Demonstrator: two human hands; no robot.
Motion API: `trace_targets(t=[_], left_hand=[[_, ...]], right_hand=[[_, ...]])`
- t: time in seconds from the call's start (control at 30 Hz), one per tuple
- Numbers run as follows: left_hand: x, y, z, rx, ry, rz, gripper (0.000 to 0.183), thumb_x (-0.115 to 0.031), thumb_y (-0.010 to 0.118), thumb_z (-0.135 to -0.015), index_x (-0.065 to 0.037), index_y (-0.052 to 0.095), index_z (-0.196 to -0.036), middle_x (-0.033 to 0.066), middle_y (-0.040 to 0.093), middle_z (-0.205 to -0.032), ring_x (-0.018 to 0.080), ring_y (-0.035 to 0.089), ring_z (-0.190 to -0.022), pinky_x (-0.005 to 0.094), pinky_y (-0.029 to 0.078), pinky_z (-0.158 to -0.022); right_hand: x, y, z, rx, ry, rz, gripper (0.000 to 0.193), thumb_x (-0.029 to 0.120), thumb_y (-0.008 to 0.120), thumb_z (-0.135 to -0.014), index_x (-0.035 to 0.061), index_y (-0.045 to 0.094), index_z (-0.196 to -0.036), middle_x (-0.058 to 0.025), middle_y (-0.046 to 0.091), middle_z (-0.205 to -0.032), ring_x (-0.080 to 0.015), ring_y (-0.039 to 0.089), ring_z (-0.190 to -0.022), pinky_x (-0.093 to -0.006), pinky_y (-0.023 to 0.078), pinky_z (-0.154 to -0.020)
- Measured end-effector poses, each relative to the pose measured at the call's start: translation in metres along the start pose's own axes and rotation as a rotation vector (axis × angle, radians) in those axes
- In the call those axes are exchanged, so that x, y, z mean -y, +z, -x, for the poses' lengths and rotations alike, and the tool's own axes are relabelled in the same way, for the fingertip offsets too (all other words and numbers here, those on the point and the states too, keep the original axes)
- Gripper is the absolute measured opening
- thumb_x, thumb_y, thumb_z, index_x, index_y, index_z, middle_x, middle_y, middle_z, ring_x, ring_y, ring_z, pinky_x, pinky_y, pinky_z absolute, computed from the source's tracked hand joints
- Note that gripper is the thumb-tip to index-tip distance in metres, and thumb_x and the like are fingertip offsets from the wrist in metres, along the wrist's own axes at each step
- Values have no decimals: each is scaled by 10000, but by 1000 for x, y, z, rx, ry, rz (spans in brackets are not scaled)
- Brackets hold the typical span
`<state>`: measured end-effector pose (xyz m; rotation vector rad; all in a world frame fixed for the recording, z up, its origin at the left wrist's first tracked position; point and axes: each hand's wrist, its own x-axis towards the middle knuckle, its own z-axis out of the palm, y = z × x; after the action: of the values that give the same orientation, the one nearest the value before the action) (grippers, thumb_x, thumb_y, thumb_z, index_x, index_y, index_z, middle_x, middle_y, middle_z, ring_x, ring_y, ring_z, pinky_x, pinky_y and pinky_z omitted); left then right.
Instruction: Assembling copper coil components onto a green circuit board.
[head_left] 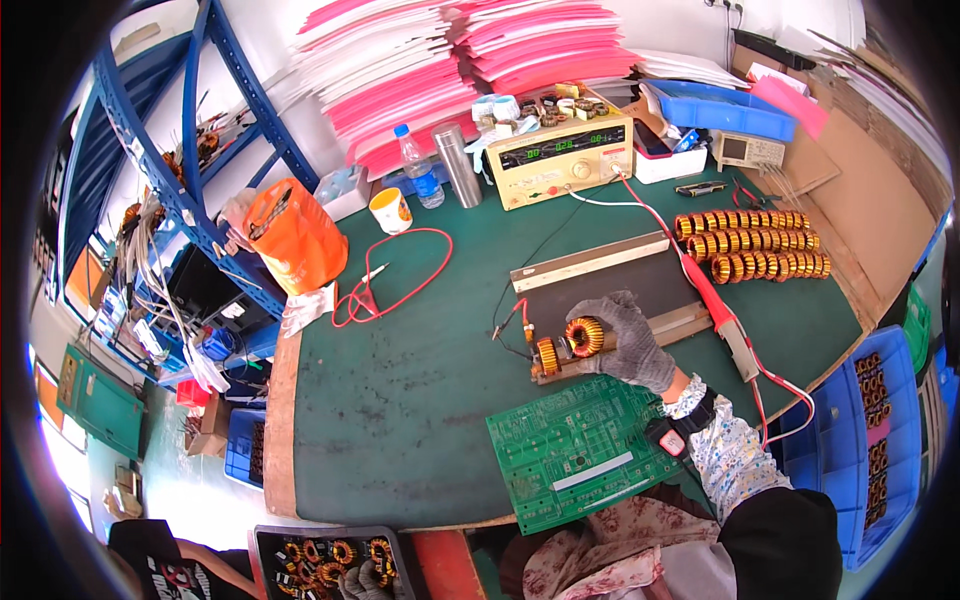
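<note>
My right hand (628, 345), in a grey glove, grips a copper-wound toroidal coil (585, 337) between thumb and fingers, over the near wooden strip of a dark board fixture (600, 290). Just left of it, a second toroidal coil (547, 357) is on the fixture's corner, close to red and black clip leads (522, 315). Below my right wrist lies a green circuit board (570, 450). At the lower edge, a grey glove, seemingly my left hand (370, 582), is among toroidal coils in a black bin (262, 555); its fingers are partly cut off and unclear.
A yellow bench meter (560, 160) stands at the back, its red-and-white cable (705, 285) crossing the right side. Rows of toroidal coils (750, 245) lie far right. An orange bag (295, 240), cup (390, 211), bottle (420, 170) and flask (458, 165) stand left. Another person's arm (215, 570) shows lower left.
</note>
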<state>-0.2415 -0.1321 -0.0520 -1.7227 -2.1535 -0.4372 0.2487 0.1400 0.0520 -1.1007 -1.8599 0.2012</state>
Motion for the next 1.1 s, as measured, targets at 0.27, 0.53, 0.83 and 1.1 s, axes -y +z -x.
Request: trace_targets(t=[0.27,0.53,0.83,1.1], left_hand=[[-21,-21,-10,-47,47,-67,465,-341,710,-667,-155,612,-1082,69,528,-1027,282,463,-1055,429,364,-942],[-31,-45,-27,-25,107,-47,431,-342,696,-723,-130,609,-1087,60,555,-1044,266,497,-1031,414,384,-926],[-41,-78,-39,-20,131,17,351,-274,702,-732,-135,631,-1046,44,588,-1006,261,524,-991,407,412,-888],[-113,-148,-107,-55,178,126,285,-214,707,-741,-140,650,-1010,31,617,-973,257,547,-956,402,436,-855]], right_hand=[[21,-12,-3,-9,-13,-316,617,278,854,-524,88,585,-1046,-32,635,-1016,-199,549,-954,-337,372,-893],[35,-15,1,16,-150,-323,590,211,846,-530,134,598,-1059,-17,636,-1070,-225,567,-1019,-359,386,-914],[49,-17,3,8,-313,-385,541,170,831,-575,168,597,-1063,-9,644,-1073,-217,591,-1028,-364,403,-899],[65,2,3,-2,-138,-524,561,168,840,-595,136,580,-1090,-35,615,-1140,-212,561,-1093,-372,414,-926]])
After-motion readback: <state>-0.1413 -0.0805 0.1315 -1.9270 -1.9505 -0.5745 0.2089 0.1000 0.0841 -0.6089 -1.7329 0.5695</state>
